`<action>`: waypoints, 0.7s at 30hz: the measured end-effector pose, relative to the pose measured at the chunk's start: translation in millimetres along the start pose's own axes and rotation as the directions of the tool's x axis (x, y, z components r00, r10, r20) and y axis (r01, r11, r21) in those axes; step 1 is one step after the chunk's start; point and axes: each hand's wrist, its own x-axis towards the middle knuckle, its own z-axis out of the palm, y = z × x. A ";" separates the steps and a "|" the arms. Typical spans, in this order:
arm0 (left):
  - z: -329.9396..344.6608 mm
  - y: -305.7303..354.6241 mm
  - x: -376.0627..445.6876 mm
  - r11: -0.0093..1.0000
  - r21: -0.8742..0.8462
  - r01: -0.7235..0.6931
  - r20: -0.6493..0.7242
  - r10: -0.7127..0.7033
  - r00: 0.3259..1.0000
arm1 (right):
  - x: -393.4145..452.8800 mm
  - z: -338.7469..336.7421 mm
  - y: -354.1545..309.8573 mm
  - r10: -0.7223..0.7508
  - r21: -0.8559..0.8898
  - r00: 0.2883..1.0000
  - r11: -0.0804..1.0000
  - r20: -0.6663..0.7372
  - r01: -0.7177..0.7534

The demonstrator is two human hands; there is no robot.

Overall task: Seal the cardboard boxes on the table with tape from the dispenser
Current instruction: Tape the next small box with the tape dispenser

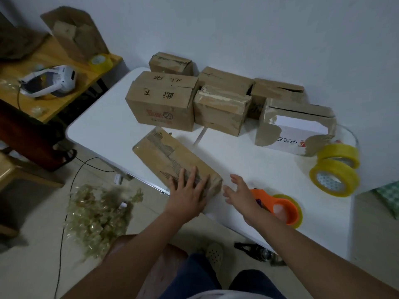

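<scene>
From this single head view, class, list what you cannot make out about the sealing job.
- Orange tape dispenser: its near end is hidden behind the right hand.
- Flat brown cardboard box: the near end of its top is covered by the left hand.
- Rear cardboard boxes: their fronts are blocked by nearer boxes.

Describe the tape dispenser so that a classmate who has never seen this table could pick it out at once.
Start at the white table and go to its near edge, just right of the flat box under the left hand. There, partly behind the open right hand, lies the tape dispenser. It alone is bright orange; the two loose rolls farther right are yellowish tape with no holder.
</scene>
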 end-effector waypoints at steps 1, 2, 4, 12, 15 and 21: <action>-3.2 -12.1 3.6 0.999 -0.021 0.031 0.002 -0.031 1.000 | 3.7 1.4 -7.3 -0.009 -0.009 1.000 1.000 0.006 0.009; -6.8 -23.9 8.7 0.997 -0.041 0.067 0.000 -0.067 0.998 | 8.0 2.2 -14.1 -0.020 -0.017 1.000 1.000 0.007 0.020; -13.0 -45.7 21.0 0.987 -0.070 0.148 -0.009 -0.149 0.989 | 15.6 2.1 -27.5 -0.031 -0.028 1.000 0.999 -0.003 0.030; -39.0 -111.8 77.3 0.935 -0.157 0.317 -0.070 -0.331 0.941 | 47.6 -6.1 -45.5 -0.025 -0.085 0.998 0.996 -0.058 0.020; -44.4 -122.7 96.8 0.930 -0.169 0.326 -0.110 -0.346 0.932 | 57.9 -11.9 -46.6 -0.009 -0.075 0.996 0.997 -0.087 0.002; -35.9 -82.6 134.1 0.990 -0.126 0.061 -0.221 -0.088 0.971 | 78.0 -36.7 -66.4 0.000 -0.037 0.987 0.999 -0.159 -0.006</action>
